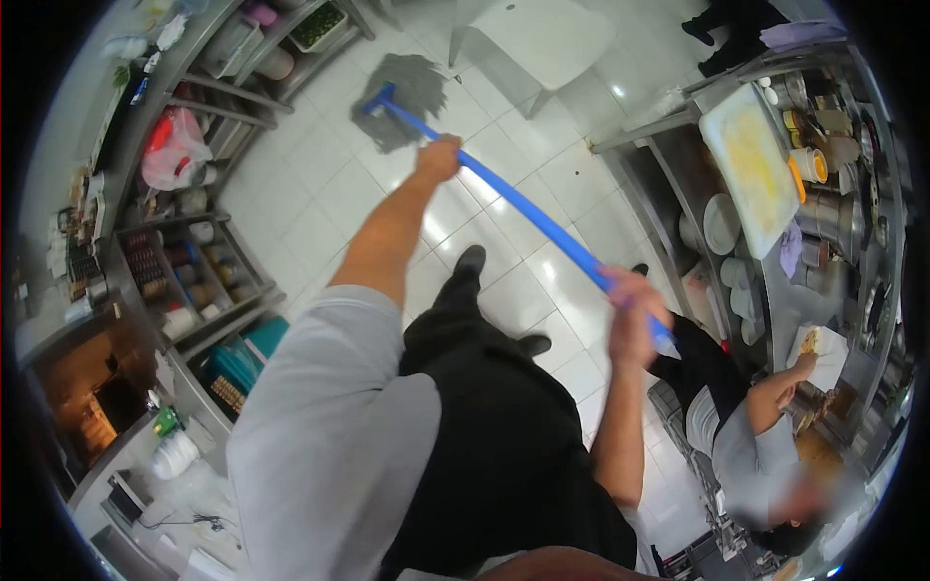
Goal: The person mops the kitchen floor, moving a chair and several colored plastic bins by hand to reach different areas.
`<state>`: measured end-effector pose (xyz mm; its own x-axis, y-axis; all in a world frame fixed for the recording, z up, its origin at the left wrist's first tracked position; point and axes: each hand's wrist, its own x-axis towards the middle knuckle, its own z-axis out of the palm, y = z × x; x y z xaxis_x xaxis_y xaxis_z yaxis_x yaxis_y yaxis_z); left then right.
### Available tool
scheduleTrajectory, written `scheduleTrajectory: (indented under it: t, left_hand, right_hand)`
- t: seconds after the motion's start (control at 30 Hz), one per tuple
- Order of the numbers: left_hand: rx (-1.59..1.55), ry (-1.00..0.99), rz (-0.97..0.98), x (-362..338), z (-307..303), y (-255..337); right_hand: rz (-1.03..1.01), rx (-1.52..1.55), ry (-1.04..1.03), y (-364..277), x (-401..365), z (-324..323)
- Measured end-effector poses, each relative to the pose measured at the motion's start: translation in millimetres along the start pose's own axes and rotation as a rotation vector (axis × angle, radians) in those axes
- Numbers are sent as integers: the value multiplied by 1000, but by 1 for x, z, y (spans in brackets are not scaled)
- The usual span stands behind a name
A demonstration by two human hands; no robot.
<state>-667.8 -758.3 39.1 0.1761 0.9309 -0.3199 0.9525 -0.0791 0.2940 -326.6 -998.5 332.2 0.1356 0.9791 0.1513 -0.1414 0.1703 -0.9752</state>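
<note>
A mop with a long blue handle [533, 218] slants across the middle of the view. Its grey mop head [415, 92] lies spread on the white tiled floor [320, 179], joined to the handle by a blue fitting. My left hand [441, 158] is wrapped round the handle a short way above the mop head. Farther up, close to the handle's end, my right hand [635, 315] grips it too, slightly blurred. Both arms reach forward from my body, and my dark shoes stand on the tiles below the handle.
A white chair [547, 44] stands beyond the mop head. Metal shelving with a red-and-white plastic bag [174, 150] runs along the left. On the right, a counter carries a stained white cutting board [751, 165]; a co-worker [760, 426] there holds food on white paper.
</note>
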Motion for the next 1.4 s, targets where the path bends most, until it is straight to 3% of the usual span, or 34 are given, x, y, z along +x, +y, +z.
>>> scheduleTrajectory:
  t: [0.03,0.07,0.17,0.2,0.3,0.37,0.5,0.63,0.67,0.73,0.8,0.9,0.97,1.1,1.17,1.3,1.4]
  left_hand:
    - [-6,14,-12,-8,-8,-23]
    - [28,-13,-88,-26,-22,-31]
    - [41,-33,-219,-85,-11,-55]
    - [32,-47,-263,-103,-10,-56]
    - [-110,-87,-139,-153,39,-62]
    - [-109,-80,-131,-182,80,-35]
    - [37,-161,-137,-241,140,97]
    - [38,-130,429,-329,190,265]
    - [-26,-79,468,-354,224,306]
    - [-267,-29,611,-424,218,401]
    - [-426,-296,812,-472,219,478]
    - [-569,-702,1098,-517,201,547]
    - [-497,-745,1173,-531,228,572]
    - [-460,-787,1158,-555,249,589]
    - [-396,-790,1175,-553,250,577]
    - [-332,-749,1115,-525,247,500]
    - [-400,-518,866,-502,233,408]
  right_hand:
    - [109,-76,-40,14,1,25]
    - [39,13,-132,48,-4,43]
    - [136,-60,-241,67,-42,77]
    - [127,-80,-312,64,-59,71]
    - [206,-95,-368,23,-105,26]
    - [166,-80,-292,6,-146,-20]
    - [159,-114,-162,-56,-241,-148]
    - [213,-319,121,-171,-341,-282]
    - [108,-230,136,-207,-362,-309]
    - [-35,-214,174,-289,-394,-343]
    - [-151,-281,335,-370,-422,-346]
    - [-314,-201,307,-448,-452,-323]
    - [-301,-224,352,-461,-469,-318]
    - [-260,-275,449,-481,-497,-312]
    - [-217,-258,360,-472,-512,-314]
    - [-173,-158,361,-428,-530,-294]
    - [-107,-110,308,-386,-494,-257]
